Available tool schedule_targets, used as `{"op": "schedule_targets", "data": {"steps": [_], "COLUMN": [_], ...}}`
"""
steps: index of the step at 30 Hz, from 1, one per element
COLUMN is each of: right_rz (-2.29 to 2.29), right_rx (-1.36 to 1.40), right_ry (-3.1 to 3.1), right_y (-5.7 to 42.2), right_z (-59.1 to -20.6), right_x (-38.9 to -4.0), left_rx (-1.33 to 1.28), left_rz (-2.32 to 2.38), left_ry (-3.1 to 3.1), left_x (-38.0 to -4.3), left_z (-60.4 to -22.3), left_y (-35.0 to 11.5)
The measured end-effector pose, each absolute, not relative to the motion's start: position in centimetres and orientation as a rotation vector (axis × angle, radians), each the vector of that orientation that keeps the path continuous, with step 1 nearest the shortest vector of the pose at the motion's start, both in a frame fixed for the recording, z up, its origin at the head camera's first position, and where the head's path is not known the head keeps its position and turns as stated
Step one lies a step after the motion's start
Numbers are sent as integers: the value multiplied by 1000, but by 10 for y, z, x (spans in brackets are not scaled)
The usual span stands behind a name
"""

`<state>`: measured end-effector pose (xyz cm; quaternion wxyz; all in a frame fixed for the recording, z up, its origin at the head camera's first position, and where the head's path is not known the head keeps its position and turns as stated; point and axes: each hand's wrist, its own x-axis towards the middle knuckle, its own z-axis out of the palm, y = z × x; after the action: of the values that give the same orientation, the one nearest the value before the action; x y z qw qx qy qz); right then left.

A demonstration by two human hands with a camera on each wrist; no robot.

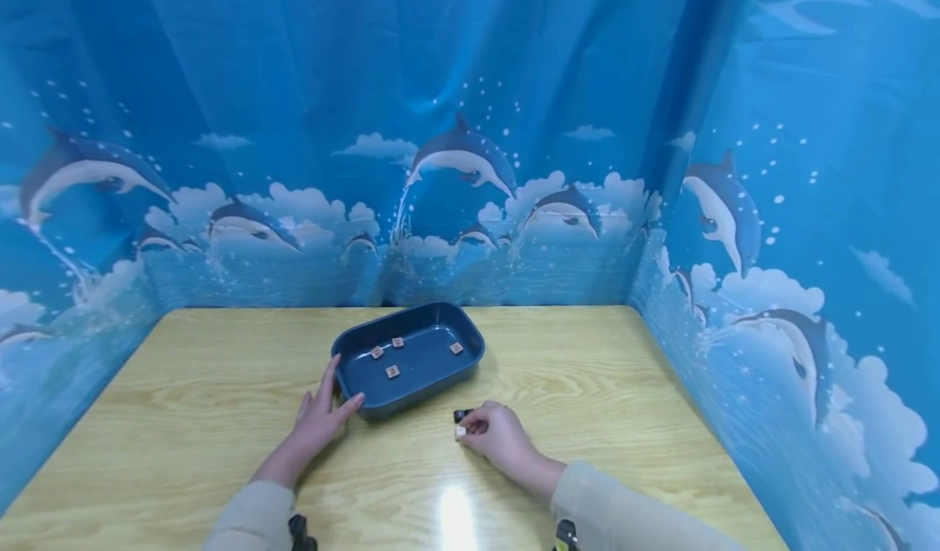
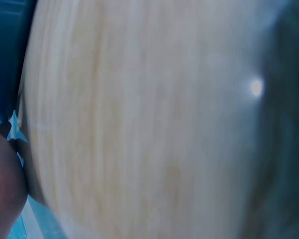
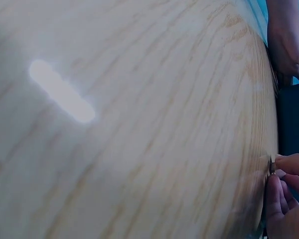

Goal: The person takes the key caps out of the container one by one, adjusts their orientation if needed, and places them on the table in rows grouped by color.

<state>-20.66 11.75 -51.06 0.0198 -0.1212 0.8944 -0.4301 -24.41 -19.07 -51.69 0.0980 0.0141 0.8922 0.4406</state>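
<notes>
Left hand [image 1: 317, 419] touching tray [image 1: 419, 396] at left end, fingers spread; right hand [image 1: 503, 437] clamping grip on white piece [image 1: 460, 432] near tray, tiles [image 1: 392, 371] lying inside

Illegible markings [image 1: 392, 371] on tiles [image 1: 377, 353]

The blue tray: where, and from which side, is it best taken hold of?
Probably by the rim at both short ends, coming from left and right together: the blue tray looks longer than wide, is walled all round, and has small pieces lying inside, so it should stay level.
</notes>
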Motion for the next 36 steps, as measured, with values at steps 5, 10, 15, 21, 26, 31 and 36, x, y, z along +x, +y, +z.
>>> {"op": "schedule_targets", "data": {"steps": [5,10,15,21,26,31,36], "right_rz": [-1336,-1355,-1356,-1339,-1245,-1130,-1047], "right_rx": [-380,-392,-389,-383,-493,-592,-624], "right_ry": [2769,2766,2755,2705,2717,2737,2721], "right_y": [118,117,117,121,124,119,101], "right_z": [-510,-509,-508,-497,-474,-446,-418], "right_x": [-207,-207,-207,-212,-223,-240,-260], "left_rx": [54,58,65,50,34,39,28], "left_rz": [1303,1296,1294,1297,1293,1292,1299], "left_ry": [2645,2646,2648,2638,2635,2640,2629], "left_x": [-245,-244,-244,-243,-242,-243,-244], "left_z": [-517,-516,-515,-516,-516,-516,-517], "left_y": [-191,-191,-191,-191,-192,-192,-190]}}
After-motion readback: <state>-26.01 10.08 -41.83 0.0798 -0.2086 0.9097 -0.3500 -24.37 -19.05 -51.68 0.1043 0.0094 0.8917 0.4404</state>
